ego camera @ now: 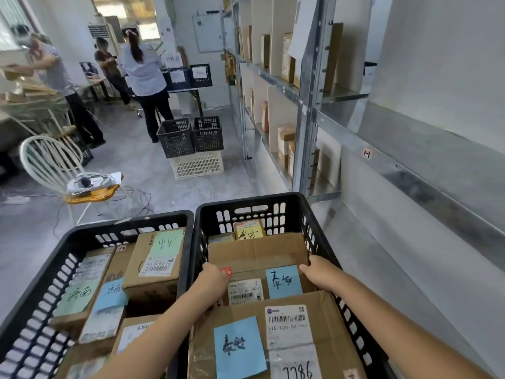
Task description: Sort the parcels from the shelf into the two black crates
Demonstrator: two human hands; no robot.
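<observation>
Both hands are down inside the right black crate (pixel 246 199). Left hand (pixel 214 280) holds one side of a brown parcel (pixel 263 288), and right hand (pixel 321 272) holds the other side, fingers bent over its edge. So the parcel sits between the two hands. It has a blue note (pixel 284 281) and a white label (pixel 244 291) on top.

Just past the hands lies a big flat box (pixel 257 250). Closer than the hands, under the arms, lies another parcel with its own blue note (pixel 239 348). The parcel in the hands fits in the gap between these two.

The left black crate (pixel 131 222) is beside the left hand and has parcels with green and blue notes. The shelf (pixel 308 105) stands far past the right hand, with more boxes on it.

It looks like this parcel is being set down in its crate. Next, I think the hands need to let go, lift out, and reach to the shelf for another parcel, then read its note to pick the crate.
</observation>
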